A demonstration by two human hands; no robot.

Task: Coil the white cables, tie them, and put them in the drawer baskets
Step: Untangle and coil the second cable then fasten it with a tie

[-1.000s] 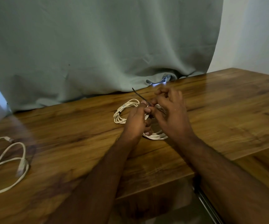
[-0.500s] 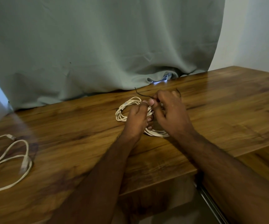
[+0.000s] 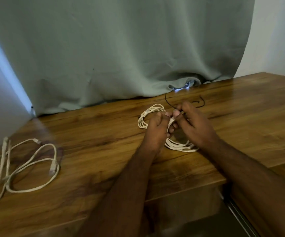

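Note:
A coiled white cable (image 3: pixel 151 113) lies on the wooden desk (image 3: pixel 95 134) near its middle. My left hand (image 3: pixel 157 129) pinches the coil's strands together at the top. My right hand (image 3: pixel 194 125) grips a thin black tie (image 3: pixel 168 103) right beside the left fingertips; one end sticks up to the left, the other curls on the desk beyond my fingers. Part of the coil shows below my hands. A second white cable (image 3: pixel 34 165) with plug ends lies loose and uncoiled at the desk's left side.
A grey-green curtain (image 3: pixel 121 48) hangs against the desk's far edge. White walls stand at the left and right. A dark open gap with a metal rail (image 3: pixel 237 212) sits below the desk's front edge on the right.
Both hands have stayed on the coil. The black tie has gone from one straight end pointing up-left to two curved ends spread either side of my right fingers. The view shifted, showing more of the loose cable.

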